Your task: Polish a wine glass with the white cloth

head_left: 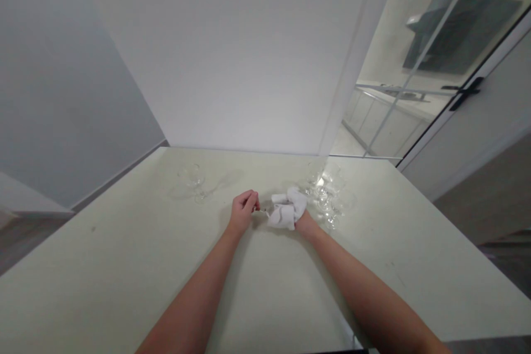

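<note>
My left hand [244, 210] is closed, its fingers pinched on the thin clear stem of a stemmed glass [262, 212]. A crumpled white cloth [286, 211] covers most of my right hand [304, 223], which is closed around the cloth at the other end of the glass. The glass's bowl is hidden by the cloth. Both hands are just above the pale table [265, 287], close together near its far side. Just right of the cloth is a cluster of several clear stemmed glasses [326, 193]. Another clear stemmed glass [193, 177] is at the far left of my left hand.
A white wall [249, 66] rises right behind the table's far edge. At the right is a glass-paned door [398, 88] with a black handle [467, 93]. A grey wall [83, 94] is on the left. A dark edge shows at the bottom of the view.
</note>
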Demonstrator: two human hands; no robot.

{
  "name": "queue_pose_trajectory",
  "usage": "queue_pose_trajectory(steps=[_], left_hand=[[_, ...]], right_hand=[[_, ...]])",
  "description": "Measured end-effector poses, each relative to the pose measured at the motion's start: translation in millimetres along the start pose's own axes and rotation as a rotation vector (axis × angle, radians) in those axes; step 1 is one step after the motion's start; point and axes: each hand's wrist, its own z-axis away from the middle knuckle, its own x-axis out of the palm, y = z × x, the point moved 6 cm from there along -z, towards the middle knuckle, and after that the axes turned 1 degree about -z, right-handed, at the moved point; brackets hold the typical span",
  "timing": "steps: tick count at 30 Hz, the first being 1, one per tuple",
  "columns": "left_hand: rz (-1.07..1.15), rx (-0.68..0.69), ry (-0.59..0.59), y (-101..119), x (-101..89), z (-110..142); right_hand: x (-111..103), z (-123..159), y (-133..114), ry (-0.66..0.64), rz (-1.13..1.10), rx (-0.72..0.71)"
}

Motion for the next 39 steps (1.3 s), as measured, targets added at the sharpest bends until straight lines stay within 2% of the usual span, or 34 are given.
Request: queue_pose_trajectory(steps=[3, 6, 12, 16, 22, 25, 30, 33, 39], left_hand=[[-0.082, 0.15, -0.017, 12.9, -3.5, 6.7], [-0.158, 0.178, -0.028, 17.2, -4.7, 10.3], [-0.137, 0.169, -0.011, 15.8, -5.2, 7.9], [-0.08, 0.11, 0.01, 8.2, -5.3, 4.4], [-0.042, -0.015, -0.021, -0.8, -1.1, 2.0], [-0.015, -0.044, -0.031, -1.9, 0.2, 1.3], [0.038, -0.095, 0.001, -4.0, -1.6, 0.5], [0.03, -0.111, 0.018, -4.2, -2.7, 0.3], [-0.016, -0.126, 0.0, -6.5, -0.2, 0.9]], right_hand=[[3.6, 2.3, 3.9, -0.106, 0.017, 0.04], [4.6, 3.6, 10.9, -0.163, 0.053, 0.053], [-1.5, 3.1, 11.0, -0.071, 0.215, -0.011], [0.5, 4.1, 2.9, -0.081, 0.257, -0.055], [11.0, 5.7, 2.1, -0.145, 0.043, -0.016], [13.0, 6.0, 2.0, -0.157, 0.022, 0.001], [4.6, 5.8, -1.1, -0.05, 0.087, -0.05], [1.9, 6.9, 1.5, -0.01, 0.148, -0.021], [13.8, 8.3, -4.1, -0.141, -0.01, -0.005]])
